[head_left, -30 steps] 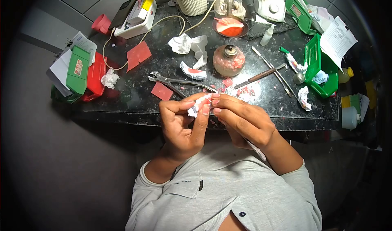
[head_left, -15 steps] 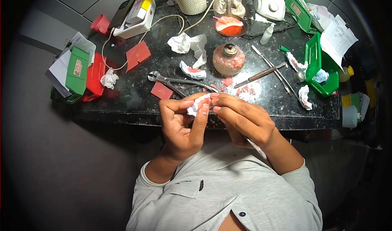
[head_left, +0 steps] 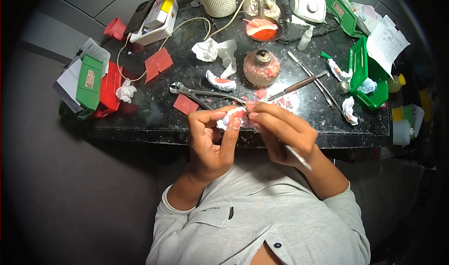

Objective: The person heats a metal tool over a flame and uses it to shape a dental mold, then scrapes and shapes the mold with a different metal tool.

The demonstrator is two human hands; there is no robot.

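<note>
My left hand is closed around a white plaster dental cast with pink wax on it, thumb pressed on the near side. Close against the cast's right end, my right hand has its fingers pinched together. A slim metal wax carver is held in it, the end sticking out below the palm; its working tip is hidden by the fingers. Just beyond the hands lie metal pliers, a square of pink wax sheet and another plaster cast with pink wax.
A glass spirit lamp stands mid-bench near a wooden-handled knife and pink wax scraps. Behind is a dish of red wax. Green boxes and more casts are at right; red and green boxes at left.
The cast has shifted slightly right and turned, showing more of its pink wax. My right hand has tilted, and the carver's lower end has swung up and to the right.
</note>
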